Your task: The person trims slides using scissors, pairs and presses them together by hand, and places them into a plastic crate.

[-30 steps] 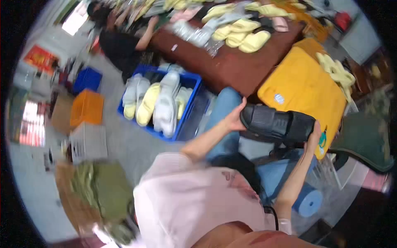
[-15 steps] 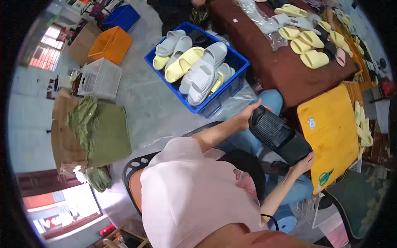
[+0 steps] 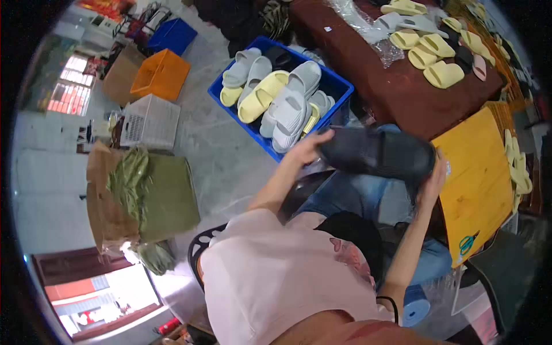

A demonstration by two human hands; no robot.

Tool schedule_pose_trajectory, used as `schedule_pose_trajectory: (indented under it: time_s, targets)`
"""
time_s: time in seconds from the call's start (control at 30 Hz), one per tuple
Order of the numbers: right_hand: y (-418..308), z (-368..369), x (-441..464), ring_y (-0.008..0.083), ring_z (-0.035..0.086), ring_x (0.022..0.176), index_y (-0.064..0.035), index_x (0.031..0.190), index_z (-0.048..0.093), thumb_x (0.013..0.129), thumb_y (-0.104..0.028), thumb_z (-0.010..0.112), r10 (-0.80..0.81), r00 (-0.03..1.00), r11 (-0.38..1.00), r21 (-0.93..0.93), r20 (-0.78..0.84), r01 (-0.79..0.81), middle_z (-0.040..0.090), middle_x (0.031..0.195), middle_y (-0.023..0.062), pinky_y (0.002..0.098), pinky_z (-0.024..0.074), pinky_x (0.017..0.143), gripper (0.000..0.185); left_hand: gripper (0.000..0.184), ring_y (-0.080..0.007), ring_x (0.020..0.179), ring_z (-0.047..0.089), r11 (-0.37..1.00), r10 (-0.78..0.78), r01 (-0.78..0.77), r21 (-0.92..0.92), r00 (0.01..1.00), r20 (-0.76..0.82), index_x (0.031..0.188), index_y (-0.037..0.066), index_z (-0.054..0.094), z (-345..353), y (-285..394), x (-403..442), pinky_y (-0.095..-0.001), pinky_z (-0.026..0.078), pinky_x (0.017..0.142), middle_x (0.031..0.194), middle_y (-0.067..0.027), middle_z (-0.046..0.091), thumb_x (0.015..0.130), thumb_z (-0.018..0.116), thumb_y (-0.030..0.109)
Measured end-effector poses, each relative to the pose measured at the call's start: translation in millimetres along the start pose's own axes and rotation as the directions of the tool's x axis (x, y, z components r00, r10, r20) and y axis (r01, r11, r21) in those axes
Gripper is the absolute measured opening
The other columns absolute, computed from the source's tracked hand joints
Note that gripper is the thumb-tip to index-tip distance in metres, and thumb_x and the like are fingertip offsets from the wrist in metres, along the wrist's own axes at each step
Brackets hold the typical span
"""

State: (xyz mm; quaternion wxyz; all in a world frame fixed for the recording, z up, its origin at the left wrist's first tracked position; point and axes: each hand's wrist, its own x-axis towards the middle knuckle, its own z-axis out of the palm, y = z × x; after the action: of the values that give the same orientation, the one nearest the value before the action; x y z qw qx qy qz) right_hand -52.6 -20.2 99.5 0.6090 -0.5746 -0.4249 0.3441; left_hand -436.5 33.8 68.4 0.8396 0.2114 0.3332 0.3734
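Between both my hands, above my lap, is a black slipper (image 3: 376, 152), held lengthwise from left to right and smeared a little by motion. A second slipper may be pressed against it; I cannot tell. My left hand (image 3: 310, 148) grips its left end, the thumb on top. At the other end my right hand (image 3: 432, 181) is closed round the edge. Just beyond my left hand stands a blue crate (image 3: 253, 135) with grey, yellow and black slippers in it. A yellow board (image 3: 474, 190) lies beside my right hand, with teal-handled scissors (image 3: 468, 242) on it.
A brown-covered table (image 3: 356, 75) at the back bears yellow slippers (image 3: 443, 75) and clear plastic wrap (image 3: 388, 53). Along the left stand a white crate (image 3: 150, 123), an orange crate (image 3: 161, 75) and a green-covered box (image 3: 169, 198). A blue roll (image 3: 415, 310) is low on my right.
Both hands have raised the black slipper and turned it from slanting to nearly level. My left hand has shifted left and my right hand has moved up. The view has tilted slightly.
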Motion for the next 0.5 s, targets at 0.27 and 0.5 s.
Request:
schedule_pose_trajectory:
  time_s: [0.27, 0.5]
  targets:
    - [23.0, -0.9, -43.8, 0.0118, 0.065, 0.089, 0.0015, 0.118, 0.065, 0.107, -0.028, 0.051, 0.300, 0.950, 0.939, 0.152, 0.084, -0.310, 0.071, 0.109, 0.0090, 0.0258, 0.0530, 0.077, 0.034, 0.036, -0.0314, 0.124, 0.058, 0.700, 0.459, -0.663, -0.265, 0.703, -0.544, 0.131, 0.004, 0.061, -190.8, 78.9, -49.8, -0.0474, 0.046, 0.107, 0.135, -0.0131, 0.063, 0.099, 0.061, 0.021]
    - [111.8, -76.2, -108.4, 0.0118, 0.067, 0.078, -0.0010, 0.103, 0.068, 0.104, -0.025, 0.057, 0.384, 0.923, 0.923, -0.009, -0.014, -0.384, 0.073, 0.092, 0.0055, 0.0287, 0.0552, 0.068, 0.026, 0.046, -0.0241, 0.104, 0.070, 0.104, 0.721, 0.139, 0.985, 0.672, -0.171, 0.125, -0.003, 0.062, -286.0, 61.7, -39.3, -0.0362, 0.053, 0.094, 0.112, -0.0161, 0.073, 0.089, 0.075, 0.022]
